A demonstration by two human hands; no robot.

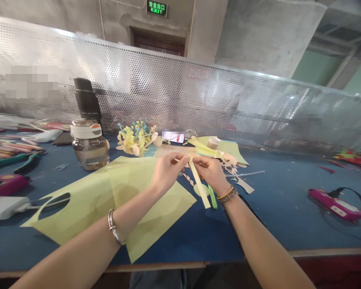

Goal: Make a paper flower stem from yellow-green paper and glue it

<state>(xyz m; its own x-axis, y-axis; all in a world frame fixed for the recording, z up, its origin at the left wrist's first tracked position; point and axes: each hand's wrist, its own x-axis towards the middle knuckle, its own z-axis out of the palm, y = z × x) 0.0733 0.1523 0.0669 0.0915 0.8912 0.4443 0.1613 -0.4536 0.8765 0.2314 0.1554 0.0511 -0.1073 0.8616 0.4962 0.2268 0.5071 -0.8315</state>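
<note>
Over the middle of the blue table, my left hand (168, 170) and my right hand (212, 170) come together. Both pinch the upper end of a narrow pale yellow paper strip (201, 186), whose free end hangs toward me. Large yellow-green paper sheets (99, 192) lie under my left forearm, one with a rounded cut-out at its left. Below my right hand are a bright green tool (212, 196), its kind unclear, and a pale green paper disc (201, 190). Just beyond my hands lie cut paper scraps (228, 162).
A lidded bottle of brown liquid (90, 146) and a black bottle (87, 100) stand at left. Yellow and blue paper flowers (135, 138) sit beside a lit phone (173, 136). A magenta power strip (337, 205) lies right. A perforated metal screen (180, 88) borders the back.
</note>
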